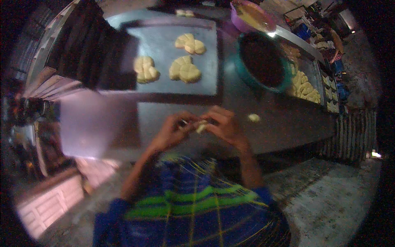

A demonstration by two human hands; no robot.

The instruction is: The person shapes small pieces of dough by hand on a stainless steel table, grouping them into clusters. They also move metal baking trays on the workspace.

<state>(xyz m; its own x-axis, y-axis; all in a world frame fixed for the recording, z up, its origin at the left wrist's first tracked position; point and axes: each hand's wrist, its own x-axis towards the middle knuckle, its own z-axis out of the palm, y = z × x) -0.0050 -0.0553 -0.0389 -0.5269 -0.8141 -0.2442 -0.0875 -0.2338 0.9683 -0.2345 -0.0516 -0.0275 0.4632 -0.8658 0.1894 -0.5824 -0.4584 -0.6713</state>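
The fisheye head view looked forward and down, close above left hand (175, 128), right hand (222, 123) and worktop (284, 129).

A grey desk (288, 128) is carrying a metal tray (164, 49), with a dark stack (84, 47) at its left. To the tray's right, a green basin (242, 73) and a purple basin (235, 19) are standing; a dough lump (254, 118) is lying nearer the front edge.
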